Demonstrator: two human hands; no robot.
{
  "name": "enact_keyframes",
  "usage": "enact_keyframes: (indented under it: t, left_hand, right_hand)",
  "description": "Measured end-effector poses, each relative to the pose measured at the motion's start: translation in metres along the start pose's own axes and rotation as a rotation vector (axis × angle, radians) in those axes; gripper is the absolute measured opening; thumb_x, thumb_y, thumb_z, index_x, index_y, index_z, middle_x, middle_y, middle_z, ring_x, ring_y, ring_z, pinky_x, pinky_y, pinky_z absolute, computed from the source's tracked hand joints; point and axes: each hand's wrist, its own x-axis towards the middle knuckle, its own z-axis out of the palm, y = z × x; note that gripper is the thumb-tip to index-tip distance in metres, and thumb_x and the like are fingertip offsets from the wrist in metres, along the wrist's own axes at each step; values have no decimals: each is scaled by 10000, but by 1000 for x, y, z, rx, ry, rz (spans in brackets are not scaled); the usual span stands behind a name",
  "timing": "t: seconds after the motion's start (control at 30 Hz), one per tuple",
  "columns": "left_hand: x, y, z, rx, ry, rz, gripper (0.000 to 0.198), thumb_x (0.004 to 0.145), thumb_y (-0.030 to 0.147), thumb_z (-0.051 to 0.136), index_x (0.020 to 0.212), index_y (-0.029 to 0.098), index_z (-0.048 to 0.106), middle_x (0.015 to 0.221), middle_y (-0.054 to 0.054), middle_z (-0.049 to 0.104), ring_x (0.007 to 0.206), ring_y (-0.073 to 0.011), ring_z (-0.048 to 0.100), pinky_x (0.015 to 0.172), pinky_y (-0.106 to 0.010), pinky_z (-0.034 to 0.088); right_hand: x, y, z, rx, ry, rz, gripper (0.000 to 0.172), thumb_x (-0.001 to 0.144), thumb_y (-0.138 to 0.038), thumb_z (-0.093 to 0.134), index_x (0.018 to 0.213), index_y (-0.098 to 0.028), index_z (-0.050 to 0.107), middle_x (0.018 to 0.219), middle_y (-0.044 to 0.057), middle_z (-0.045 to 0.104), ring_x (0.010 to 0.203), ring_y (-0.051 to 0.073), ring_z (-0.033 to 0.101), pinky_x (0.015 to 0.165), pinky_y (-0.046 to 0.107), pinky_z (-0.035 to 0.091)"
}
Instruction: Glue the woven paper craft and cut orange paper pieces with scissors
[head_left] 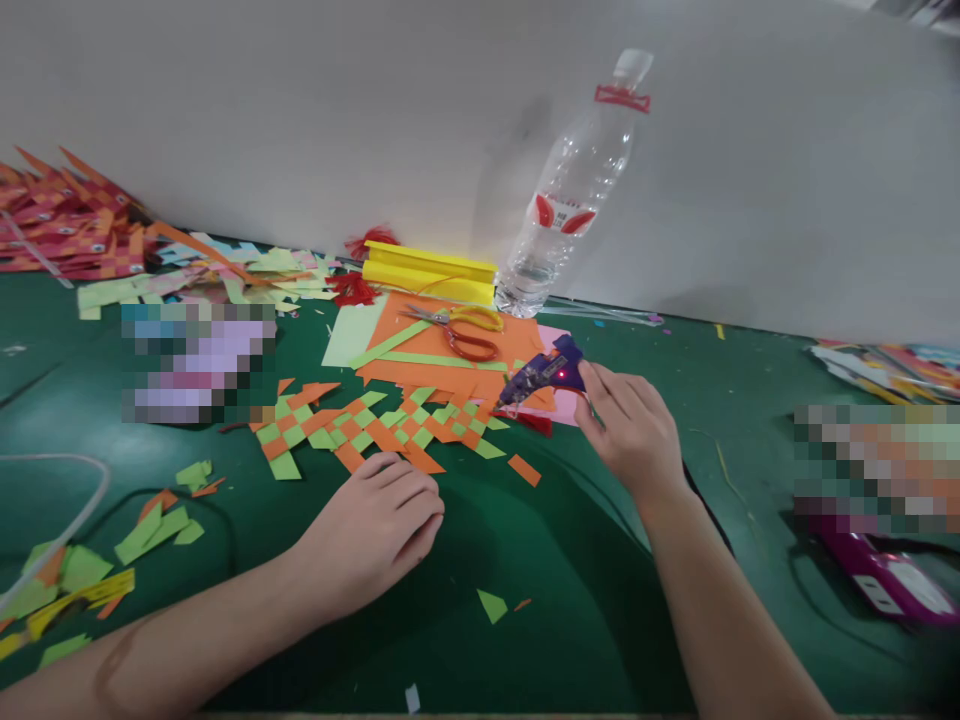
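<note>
Glue could have burned the left hand point(386, 515), on the near side of the woven paper pieces point(360, 428), or dripped on them, because the purple glue gun point(551, 372) hung by their right end. The left hand curled; I couldn't tell if it pinched anything. The right hand point(626, 415) squeezed the gun. Scissors point(444, 319) lay behind the pieces.

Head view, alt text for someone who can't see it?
A person's right grip holds a purple tool resembling a glue gun, red light lit, beside woven orange-and-green paper pieces on a green table. The loosely curled left grip is just nearer the camera. Behind are scissors on an orange sheet and a clear bottle.
</note>
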Motion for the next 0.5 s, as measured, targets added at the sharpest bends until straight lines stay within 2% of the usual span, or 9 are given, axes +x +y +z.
enact_keyframes:
  t: [0.2, 0.5]
  left_hand:
    - [0, 1, 0, -12, -6, -3, 202, 954, 151, 432, 840, 174, 597, 840, -11, 667, 770, -155, 597, 787, -341, 423]
    - [0, 1, 0, 6, 13, 10, 222, 955, 149, 423, 827, 178, 602, 816, -17, 667, 752, -151, 598, 784, -333, 432]
  right_hand:
    - [1, 0, -1, -20, -9, -61, 465, 913, -165, 475, 1378, -177, 485, 1154, 133, 682, 943, 249, 635, 833, 420, 513]
    - [0, 0, 0, -12, -36, -40, 449, 918, -179, 462, 1366, -179, 500, 1168, 132, 676, 958, 248, 624, 839, 415, 503]
